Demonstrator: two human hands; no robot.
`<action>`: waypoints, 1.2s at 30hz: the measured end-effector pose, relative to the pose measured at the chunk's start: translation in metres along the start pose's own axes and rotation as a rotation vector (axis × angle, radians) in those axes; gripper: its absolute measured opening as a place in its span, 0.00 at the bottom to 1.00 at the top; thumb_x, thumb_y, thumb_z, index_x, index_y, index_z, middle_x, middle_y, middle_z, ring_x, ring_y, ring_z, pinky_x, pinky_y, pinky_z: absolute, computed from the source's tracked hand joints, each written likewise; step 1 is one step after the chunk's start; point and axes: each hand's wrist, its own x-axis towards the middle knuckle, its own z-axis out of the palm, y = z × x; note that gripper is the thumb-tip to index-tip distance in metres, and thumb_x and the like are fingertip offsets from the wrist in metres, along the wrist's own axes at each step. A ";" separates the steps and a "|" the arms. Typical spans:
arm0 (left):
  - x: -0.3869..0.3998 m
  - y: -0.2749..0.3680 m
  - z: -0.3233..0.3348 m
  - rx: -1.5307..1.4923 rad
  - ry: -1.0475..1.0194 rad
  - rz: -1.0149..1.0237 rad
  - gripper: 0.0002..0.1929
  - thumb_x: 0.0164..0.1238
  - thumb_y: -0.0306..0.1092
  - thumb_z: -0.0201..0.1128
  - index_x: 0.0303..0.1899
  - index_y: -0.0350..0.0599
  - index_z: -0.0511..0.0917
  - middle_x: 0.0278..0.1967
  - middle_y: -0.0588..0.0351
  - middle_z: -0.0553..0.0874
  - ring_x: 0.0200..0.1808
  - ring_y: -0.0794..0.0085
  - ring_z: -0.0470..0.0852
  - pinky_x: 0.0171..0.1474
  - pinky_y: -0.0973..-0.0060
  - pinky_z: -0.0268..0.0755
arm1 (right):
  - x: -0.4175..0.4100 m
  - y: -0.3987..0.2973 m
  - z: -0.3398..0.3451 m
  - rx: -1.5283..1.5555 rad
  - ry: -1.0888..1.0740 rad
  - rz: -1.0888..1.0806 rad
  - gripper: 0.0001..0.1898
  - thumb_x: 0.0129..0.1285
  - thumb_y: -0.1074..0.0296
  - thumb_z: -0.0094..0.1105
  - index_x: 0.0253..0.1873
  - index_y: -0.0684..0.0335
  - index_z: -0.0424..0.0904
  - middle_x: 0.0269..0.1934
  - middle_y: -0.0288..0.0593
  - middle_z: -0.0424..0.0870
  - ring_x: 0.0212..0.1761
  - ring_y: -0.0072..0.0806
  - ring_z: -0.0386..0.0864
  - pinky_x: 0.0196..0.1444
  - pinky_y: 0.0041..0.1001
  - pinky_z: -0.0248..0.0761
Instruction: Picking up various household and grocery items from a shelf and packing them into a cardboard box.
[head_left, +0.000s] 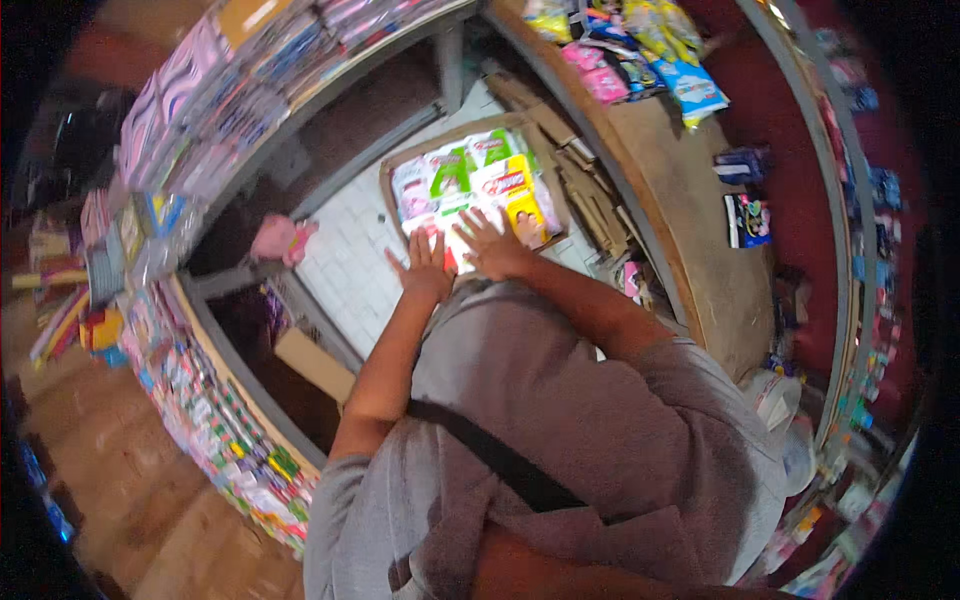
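Note:
An open cardboard box (388, 184) on the white tiled floor holds several plastic-wrapped packs. A green-and-white pack (450, 171) lies towards its far side, and a yellow-and-white pack (517, 180) lies on top at the right. My right hand (491, 246) rests with spread fingers on the packs, by the lower edge of the yellow one. My left hand (426, 274) lies beside it at the near left corner of the box, fingers apart, over a red-and-white pack. Neither hand is closed around anything. The near edge of the box is partly hidden by my hands and body.
Flattened cardboard (589, 199) leans right of the box, beside a wooden counter (667, 202) bearing bagged goods. A pink plush toy (281, 238) is at the left. Shelves of packaged goods (225, 420) curve around the left side. A cardboard piece (315, 364) juts out near my left arm.

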 end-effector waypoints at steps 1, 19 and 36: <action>-0.002 0.002 -0.005 -0.006 -0.023 -0.004 0.40 0.85 0.61 0.40 0.86 0.59 0.35 0.87 0.53 0.32 0.87 0.60 0.26 0.74 0.18 0.22 | 0.001 -0.001 -0.001 -0.016 -0.067 0.026 0.38 0.80 0.43 0.43 0.87 0.50 0.47 0.88 0.45 0.45 0.90 0.46 0.41 0.81 0.70 0.27; -0.002 0.000 0.003 0.070 -0.004 0.020 0.42 0.83 0.61 0.41 0.86 0.57 0.33 0.86 0.48 0.31 0.88 0.55 0.27 0.74 0.17 0.29 | -0.001 0.001 0.019 0.073 -0.009 0.024 0.38 0.77 0.40 0.45 0.86 0.44 0.51 0.89 0.36 0.40 0.90 0.37 0.37 0.82 0.69 0.22; -0.021 0.022 0.017 0.049 0.005 -0.019 0.56 0.74 0.80 0.32 0.84 0.40 0.36 0.84 0.32 0.37 0.87 0.41 0.34 0.75 0.22 0.17 | -0.175 0.069 -0.032 0.697 0.537 0.252 0.19 0.76 0.56 0.61 0.64 0.60 0.82 0.65 0.52 0.83 0.71 0.46 0.77 0.74 0.47 0.66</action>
